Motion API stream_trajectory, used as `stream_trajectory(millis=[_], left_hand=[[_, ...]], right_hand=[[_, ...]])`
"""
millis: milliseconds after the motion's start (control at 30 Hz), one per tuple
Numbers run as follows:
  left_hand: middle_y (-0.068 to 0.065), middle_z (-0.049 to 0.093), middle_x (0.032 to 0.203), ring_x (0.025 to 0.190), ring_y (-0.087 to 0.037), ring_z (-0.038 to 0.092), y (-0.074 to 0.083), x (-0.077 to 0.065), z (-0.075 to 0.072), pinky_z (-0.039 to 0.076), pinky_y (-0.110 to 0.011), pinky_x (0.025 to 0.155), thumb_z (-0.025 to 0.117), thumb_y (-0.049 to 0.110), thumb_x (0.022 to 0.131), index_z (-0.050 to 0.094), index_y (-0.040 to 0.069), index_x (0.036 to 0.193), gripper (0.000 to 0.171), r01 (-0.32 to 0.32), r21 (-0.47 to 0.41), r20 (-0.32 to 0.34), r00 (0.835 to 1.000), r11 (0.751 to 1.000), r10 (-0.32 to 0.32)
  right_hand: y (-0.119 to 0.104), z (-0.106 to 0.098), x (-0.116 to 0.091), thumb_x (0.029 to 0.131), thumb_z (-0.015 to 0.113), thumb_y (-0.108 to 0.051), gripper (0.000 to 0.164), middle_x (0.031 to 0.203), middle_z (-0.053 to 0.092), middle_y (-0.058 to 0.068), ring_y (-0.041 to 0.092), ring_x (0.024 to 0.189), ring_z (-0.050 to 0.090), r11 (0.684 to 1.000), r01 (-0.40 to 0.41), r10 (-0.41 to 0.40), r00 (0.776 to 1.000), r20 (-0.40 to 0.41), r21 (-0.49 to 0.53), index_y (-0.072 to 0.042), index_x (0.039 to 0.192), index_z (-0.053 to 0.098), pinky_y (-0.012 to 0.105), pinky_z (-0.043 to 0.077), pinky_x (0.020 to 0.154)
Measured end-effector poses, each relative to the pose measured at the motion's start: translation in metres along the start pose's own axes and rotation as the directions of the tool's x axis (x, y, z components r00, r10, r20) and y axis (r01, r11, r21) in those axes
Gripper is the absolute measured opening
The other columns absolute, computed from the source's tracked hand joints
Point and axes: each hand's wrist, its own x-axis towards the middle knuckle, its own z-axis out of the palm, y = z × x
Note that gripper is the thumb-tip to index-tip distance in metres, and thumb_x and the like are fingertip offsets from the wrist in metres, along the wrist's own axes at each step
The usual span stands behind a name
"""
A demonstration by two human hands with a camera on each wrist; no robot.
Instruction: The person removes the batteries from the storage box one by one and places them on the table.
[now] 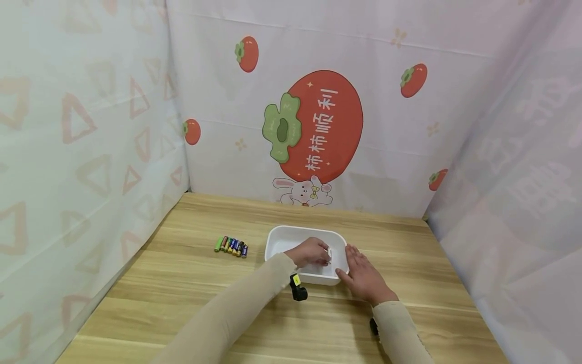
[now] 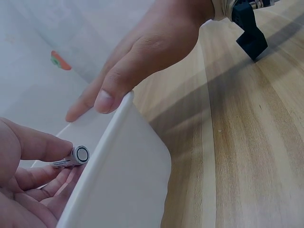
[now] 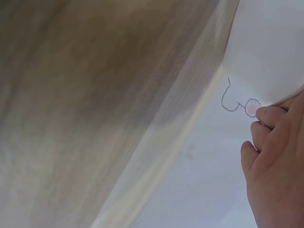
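A white plastic tub [image 1: 284, 233] stands on the wooden table. My left hand [image 1: 311, 251] reaches down into it from the left and pinches a white battery [image 2: 80, 155] between thumb and fingers; the battery's round end shows in the left wrist view. At the tub's right near corner, my right hand [image 1: 366, 275] holds the rim, its thumb [image 2: 105, 101] over the edge and its fingers along the right side. The right wrist view shows bent fingers [image 3: 263, 135] against the white wall. Left of the tub, several batteries [image 1: 231, 246] lie side by side in a row.
The wooden table [image 1: 150, 298] is enclosed by white printed curtains [image 1: 218, 167] at the back and both sides. A black wrist camera with a yellow tag [image 1: 297, 288] hangs from the left sleeve, near the tub's front wall.
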Motion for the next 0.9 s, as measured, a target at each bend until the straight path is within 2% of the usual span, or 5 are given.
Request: stream_trajectory(millis=[233,467,900], left_hand=[[-0.014,0.065,0.091,0.077,-0.024,0.068,0.002,-0.007,-0.009,0.059,-0.030,0.070,0.067,-0.010,0.083,0.061,-0.009,0.115,0.032,-0.005,-0.059,0.005,1.000,0.998,0.005],[-0.016,0.065,0.092,0.080,-0.025,0.068,-0.002,-0.010,-0.022,0.059,-0.033,0.073,0.066,-0.011,0.084,0.060,-0.010,0.115,0.032,-0.013,-0.121,0.022,1.000,0.993,0.016],[-0.016,0.064,0.091,0.077,-0.023,0.066,-0.004,-0.024,-0.046,0.059,-0.034,0.075,0.067,-0.011,0.083,0.060,-0.011,0.113,0.030,-0.055,-0.148,0.014,0.998,0.987,0.058]], right_hand=[[0.001,0.002,0.001,0.102,0.039,-0.052,0.081,0.156,0.022,0.023,0.036,0.143,0.019,1.000,0.012,-0.012,1.000,-0.025,-0.005,0.011,0.149,0.020,0.049,0.019,0.116],[0.000,0.003,0.002,0.101,0.041,-0.052,0.082,0.156,0.023,0.023,0.036,0.143,0.019,1.000,0.001,-0.001,1.000,-0.024,0.007,0.010,0.149,0.020,0.049,0.019,0.116],[0.000,0.003,0.001,0.101,0.039,-0.055,0.082,0.156,0.022,0.021,0.036,0.144,0.019,1.000,-0.012,0.012,1.000,-0.010,0.018,0.008,0.150,0.020,0.049,0.019,0.116]])
